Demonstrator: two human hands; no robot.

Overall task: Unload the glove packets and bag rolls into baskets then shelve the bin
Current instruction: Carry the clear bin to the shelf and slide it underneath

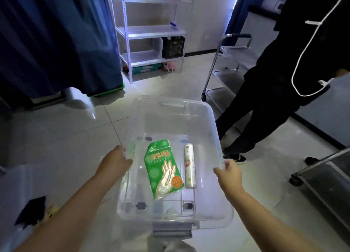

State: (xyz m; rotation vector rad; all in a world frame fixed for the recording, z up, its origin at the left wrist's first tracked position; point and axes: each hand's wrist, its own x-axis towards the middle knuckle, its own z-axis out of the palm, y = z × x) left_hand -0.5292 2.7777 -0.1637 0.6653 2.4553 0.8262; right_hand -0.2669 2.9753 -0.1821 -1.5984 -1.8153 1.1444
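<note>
A clear plastic bin (215,123) with a grey latch at its near end hangs above the tiled floor, carried between both hands. My left hand (114,161) grips the bin's left rim. My right hand (230,171) grips the right rim, thumb over the edge. Inside, on the bin's floor, lies a green glove packet (162,168) printed with a hand. A white bag roll (190,166) lies just to the right of it, lengthwise.
A white metal shelf rack (149,32) stands ahead, holding a black crate (173,47) and a clear container on a lower shelf. A person in black (274,81) stands at the right beside steel carts (227,62). Blue curtains hang at the left.
</note>
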